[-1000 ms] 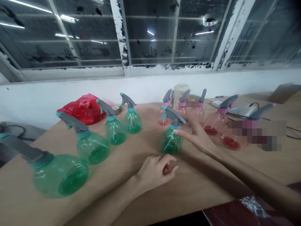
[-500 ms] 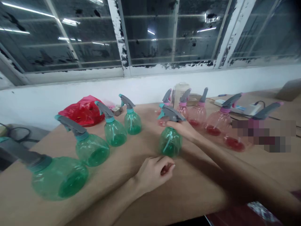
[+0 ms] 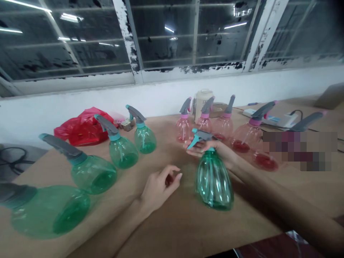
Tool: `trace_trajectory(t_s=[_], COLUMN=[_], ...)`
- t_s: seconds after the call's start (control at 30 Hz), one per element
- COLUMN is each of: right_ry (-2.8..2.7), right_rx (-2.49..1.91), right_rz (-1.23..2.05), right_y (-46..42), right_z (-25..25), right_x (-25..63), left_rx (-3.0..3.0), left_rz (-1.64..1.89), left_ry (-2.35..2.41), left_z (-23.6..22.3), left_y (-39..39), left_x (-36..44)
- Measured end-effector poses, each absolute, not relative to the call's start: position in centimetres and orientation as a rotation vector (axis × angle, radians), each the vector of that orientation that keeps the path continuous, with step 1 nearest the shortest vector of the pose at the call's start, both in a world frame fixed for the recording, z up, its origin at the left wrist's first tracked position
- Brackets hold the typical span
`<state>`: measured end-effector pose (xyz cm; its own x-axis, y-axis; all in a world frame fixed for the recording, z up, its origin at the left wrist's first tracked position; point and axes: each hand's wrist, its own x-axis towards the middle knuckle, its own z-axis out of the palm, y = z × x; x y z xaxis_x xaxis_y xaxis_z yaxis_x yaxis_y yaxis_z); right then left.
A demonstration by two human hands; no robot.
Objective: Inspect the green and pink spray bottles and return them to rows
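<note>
My right hand grips a green spray bottle around its neck, just under the grey and teal trigger head. The bottle hangs tilted in front of the pink bottles, its ribbed body toward me. To its left, over the table, is my left hand, loosely curled with a gap between thumb and index fingertips and nothing in it. Several green spray bottles, such as the nearest one and the farthest one, stand in a row on the left with green liquid at the bottom.
Pink spray bottles form a row behind and right of my right hand. A red plastic bag lies at the back left. Along the wall are a pale canister and a white power strip. The wooden table ends near me.
My right hand has brought the green bottle up and nearer, tilting it. My left hand has shifted left, its thumb and index finger parting. The view has moved slightly.
</note>
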<state>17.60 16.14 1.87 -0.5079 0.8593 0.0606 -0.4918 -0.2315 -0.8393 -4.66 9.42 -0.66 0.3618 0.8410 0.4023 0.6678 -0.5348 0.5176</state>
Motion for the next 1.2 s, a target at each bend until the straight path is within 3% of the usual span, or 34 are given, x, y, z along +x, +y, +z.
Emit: trace_trajectory(t_s=[0.37, 0.97, 1.2], right_ry=[-0.863, -0.703, -0.857], right_rx=[-0.464, -0.521, -0.489], right_rz=[2.200, 2.241, 2.035], right_y=[15.1, 15.2, 14.5], right_z=[0.3, -1.0, -0.8], right_x=[17.3, 16.3, 16.2], left_rx=[2.052, 2.140, 2.146], left_rz=[0.928, 0.818, 0.823], left_ry=[1.535, 1.510, 1.503], left_z=[-0.6, -0.4, -0.3], left_y=[11.3, 11.0, 11.0], left_x=[-5.8, -5.4, -5.3])
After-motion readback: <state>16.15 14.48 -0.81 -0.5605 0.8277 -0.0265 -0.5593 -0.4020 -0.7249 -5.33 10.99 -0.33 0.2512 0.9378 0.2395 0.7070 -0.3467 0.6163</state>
